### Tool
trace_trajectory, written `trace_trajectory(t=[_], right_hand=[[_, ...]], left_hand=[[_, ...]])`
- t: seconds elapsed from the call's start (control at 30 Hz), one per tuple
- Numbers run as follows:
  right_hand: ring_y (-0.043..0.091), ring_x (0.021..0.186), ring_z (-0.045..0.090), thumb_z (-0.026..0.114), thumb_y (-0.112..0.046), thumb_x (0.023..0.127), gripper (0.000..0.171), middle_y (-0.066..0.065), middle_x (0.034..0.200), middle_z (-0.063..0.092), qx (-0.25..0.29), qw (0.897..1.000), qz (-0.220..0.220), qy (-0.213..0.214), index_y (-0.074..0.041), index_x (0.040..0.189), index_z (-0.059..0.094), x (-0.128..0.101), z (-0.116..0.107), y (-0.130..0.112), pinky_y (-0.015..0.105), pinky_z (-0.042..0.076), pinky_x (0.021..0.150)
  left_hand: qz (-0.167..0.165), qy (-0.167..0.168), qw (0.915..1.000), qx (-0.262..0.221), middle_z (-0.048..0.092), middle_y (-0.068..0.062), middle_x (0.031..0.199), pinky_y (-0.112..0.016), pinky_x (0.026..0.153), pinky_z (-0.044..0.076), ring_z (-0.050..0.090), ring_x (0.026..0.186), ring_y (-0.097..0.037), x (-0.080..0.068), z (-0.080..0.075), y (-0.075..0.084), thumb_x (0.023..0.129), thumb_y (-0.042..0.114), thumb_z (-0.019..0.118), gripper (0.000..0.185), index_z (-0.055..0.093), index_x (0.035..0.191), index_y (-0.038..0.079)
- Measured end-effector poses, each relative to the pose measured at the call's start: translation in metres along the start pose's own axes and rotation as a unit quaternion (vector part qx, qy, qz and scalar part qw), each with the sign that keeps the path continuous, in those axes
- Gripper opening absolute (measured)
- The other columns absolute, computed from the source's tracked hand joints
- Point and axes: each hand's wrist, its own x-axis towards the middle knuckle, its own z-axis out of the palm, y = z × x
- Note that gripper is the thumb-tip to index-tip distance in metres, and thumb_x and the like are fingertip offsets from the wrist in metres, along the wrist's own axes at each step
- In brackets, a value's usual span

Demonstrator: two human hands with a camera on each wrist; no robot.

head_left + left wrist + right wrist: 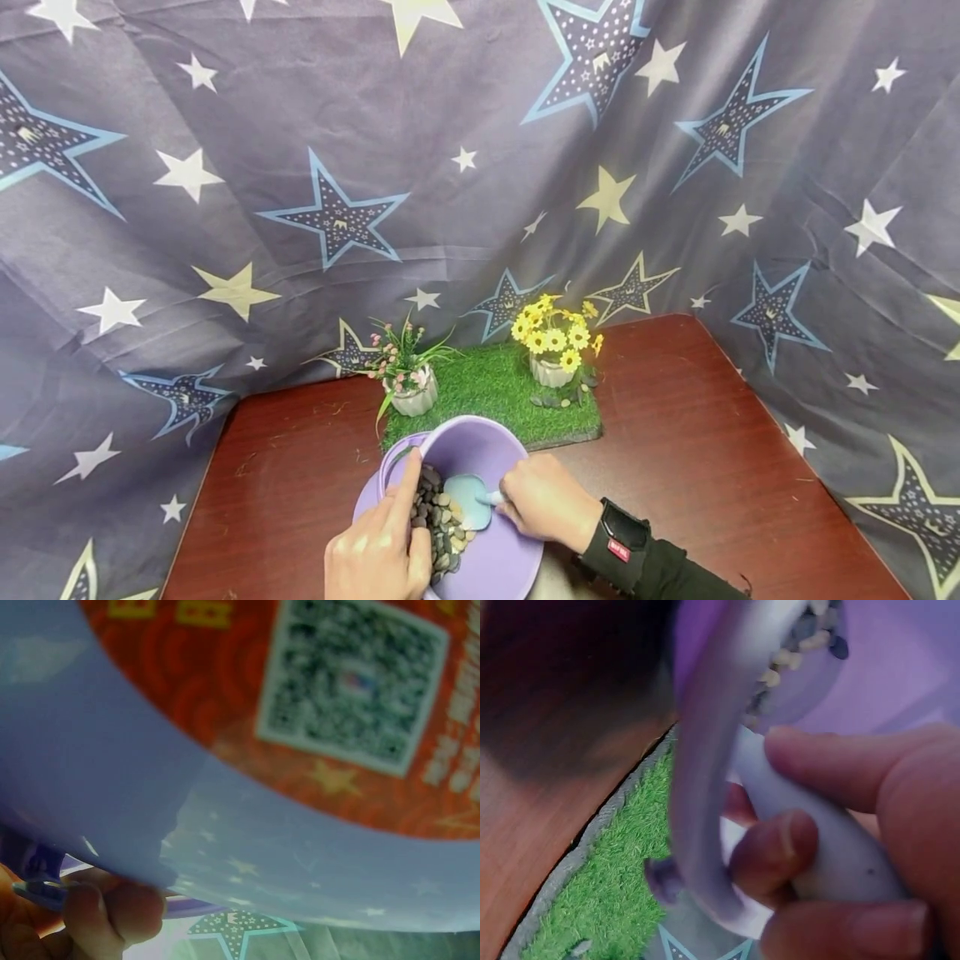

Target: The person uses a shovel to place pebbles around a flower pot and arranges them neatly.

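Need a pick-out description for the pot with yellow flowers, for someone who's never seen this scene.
Find the green grass mat at the back of the dark red table. Two small white pots stand on it. The pot with yellow flowers is on the right; the pot on the left has small pink blooms and long green blades.

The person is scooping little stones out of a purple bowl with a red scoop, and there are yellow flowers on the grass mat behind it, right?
Not quite: the scoop is pale blue, not red, as the head view shows. The rest is right: the right hand holds it over the little stones in the purple bowl, and yellow flowers stand on the grass mat behind it.
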Motion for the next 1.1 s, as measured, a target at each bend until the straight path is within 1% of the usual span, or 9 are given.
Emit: trace_trajectory(t=[0.2,0.37,0.47,0.6,0.77,0.83,0.93,1.0,1.1], right_hand=[[0.003,0.052,0.043,0.078,-0.035,0.089,0.032,-0.015,0.055,0.051,0.105,0.993,0.027,-0.035,-0.022,0.063,0.064,-0.002,-0.007,0.006,0.023,0.042,0.057],[-0.002,0.053,0.045,0.075,-0.033,0.093,0.024,-0.017,0.059,0.055,0.21,0.975,0.057,-0.05,-0.021,0.072,0.073,-0.005,-0.009,0.015,0.02,0.041,0.058],[-0.003,0.054,0.049,0.074,-0.031,0.093,0.018,-0.017,0.063,0.061,0.253,0.964,0.068,-0.05,-0.02,0.081,0.079,-0.007,-0.009,0.021,0.018,0.043,0.058],[-0.005,0.058,0.053,0.074,-0.03,0.094,0.014,-0.015,0.071,0.07,0.285,0.955,0.069,-0.042,-0.019,0.091,0.082,-0.009,-0.011,0.025,0.018,0.045,0.059],[-0.007,0.058,0.051,0.072,-0.029,0.095,0.015,-0.014,0.076,0.073,0.303,0.951,0.058,-0.023,-0.018,0.093,0.082,-0.013,-0.022,0.028,0.017,0.044,0.059],[-0.007,0.054,0.046,0.072,-0.03,0.096,0.015,-0.015,0.076,0.072,0.299,0.952,0.057,-0.012,-0.02,0.096,0.083,-0.015,-0.03,0.03,0.017,0.04,0.055],[-0.005,0.05,0.037,0.072,-0.032,0.096,0.016,-0.015,0.08,0.073,0.284,0.957,0.063,0.006,-0.023,0.102,0.083,-0.019,-0.045,0.033,0.017,0.034,0.051],[-0.005,0.05,0.036,0.071,-0.034,0.096,0.016,-0.016,0.078,0.071,0.273,0.959,0.074,0.015,-0.025,0.102,0.083,-0.022,-0.055,0.036,0.018,0.032,0.05],[-0.005,0.052,0.037,0.071,-0.034,0.096,0.014,-0.018,0.068,0.061,0.258,0.962,0.09,0.027,-0.026,0.091,0.082,-0.026,-0.068,0.041,0.019,0.032,0.051]], left_hand=[[0.008,-0.002,1.0,0.003,0.077,-0.005,0.093,-0.04,0.04,0.038,0.059,0.055,-0.027,0.0,0.0,-0.002,0.068,0.023,0.049,0.074,0.065,0.14,0.012],[-0.001,0.006,1.0,-0.002,0.073,-0.006,0.078,-0.039,0.039,0.035,0.055,0.05,-0.027,0.0,-0.001,-0.006,0.068,0.022,0.05,0.072,0.067,0.138,0.012],[-0.015,0.001,0.9999,-0.006,0.075,-0.006,0.08,-0.04,0.04,0.036,0.057,0.051,-0.026,-0.001,-0.003,-0.009,0.068,0.02,0.051,0.072,0.067,0.138,0.012],[-0.025,-0.013,0.9996,-0.005,0.079,-0.01,0.092,-0.04,0.042,0.038,0.063,0.056,-0.028,-0.002,-0.007,-0.012,0.068,0.019,0.052,0.073,0.067,0.139,0.012],[-0.045,-0.013,0.9989,-0.001,0.066,-0.01,0.064,-0.04,0.04,0.033,0.048,0.046,-0.027,-0.004,-0.007,-0.019,0.067,0.019,0.053,0.071,0.068,0.136,0.012],[-0.06,-0.017,0.9981,-0.001,0.062,-0.011,0.06,-0.04,0.04,0.03,0.041,0.043,-0.025,-0.005,-0.009,-0.023,0.067,0.019,0.055,0.071,0.068,0.136,0.012],[-0.098,-0.037,0.9945,-0.002,0.066,-0.017,0.063,-0.041,0.042,0.032,0.042,0.041,-0.028,-0.007,-0.013,-0.034,0.067,0.017,0.059,0.071,0.066,0.138,0.013],[-0.136,-0.064,0.9886,-0.003,0.066,-0.02,0.062,-0.041,0.043,0.033,0.043,0.041,-0.03,-0.01,-0.018,-0.044,0.067,0.015,0.063,0.073,0.065,0.14,0.016],[-0.196,-0.101,0.9753,-0.002,0.064,-0.022,0.059,-0.044,0.045,0.035,0.045,0.042,-0.034,-0.014,-0.025,-0.06,0.068,0.014,0.067,0.074,0.064,0.141,0.02]])
